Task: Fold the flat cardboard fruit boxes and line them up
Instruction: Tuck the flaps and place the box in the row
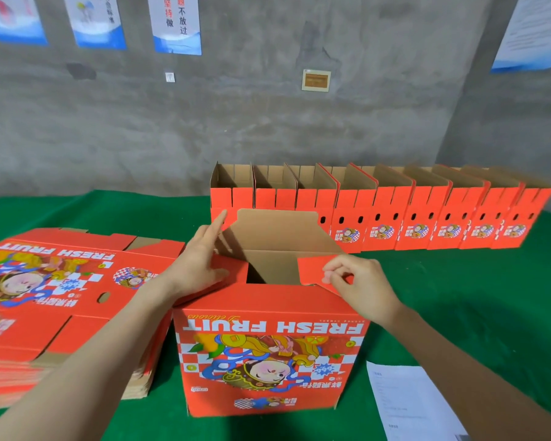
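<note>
Station under inspection: a green-covered bench (458,297) standing against a bare concrete wall (268,122).

The half-folded box (274,354) is standing at the near middle of the bench with its printed face towards the camera. The print is reading upside down and the top is gaping open. The rear flap (277,224) is standing upright.

The left hand (198,265) is working at the box's left top edge. Its fingers are lying straight, with the forefinger pointing up and away. The thumb is resting on the red left flap (237,268). The grip is not closing round anything.

The right hand (360,288) is pinching the red right flap (312,268) between its thumb and curled fingers. This grip is holding the flap over the opening.

The stack of flat boxes (61,281) is lying on the bench just to the left of the half-folded box, printed side up.

The row of folded boxes (411,214) is standing along the far edge of the bench, side against side, with tops open. It is running from behind the half-folded box out to the right.

A sheet of paper (407,399) is lying on the bench near the right forearm. Posters (177,23) are hanging on the wall.
</note>
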The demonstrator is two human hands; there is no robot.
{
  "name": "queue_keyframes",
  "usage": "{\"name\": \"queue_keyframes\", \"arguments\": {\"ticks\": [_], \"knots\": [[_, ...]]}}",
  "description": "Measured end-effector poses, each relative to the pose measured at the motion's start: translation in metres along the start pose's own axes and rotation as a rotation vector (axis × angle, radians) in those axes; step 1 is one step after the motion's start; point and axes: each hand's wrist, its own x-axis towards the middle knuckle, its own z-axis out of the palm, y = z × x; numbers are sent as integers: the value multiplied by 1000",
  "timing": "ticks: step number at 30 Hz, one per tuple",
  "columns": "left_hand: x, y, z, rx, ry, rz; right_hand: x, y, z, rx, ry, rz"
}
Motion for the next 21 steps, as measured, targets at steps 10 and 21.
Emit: {"name": "queue_keyframes", "arguments": {"ticks": [10, 21], "knots": [[-5, 8, -4, -70, -5, -191, 18, -2, -1, 12, -150, 311], [7, 17, 13, 425, -231, -287, 36, -2, 15, -344, -386, 431]]}}
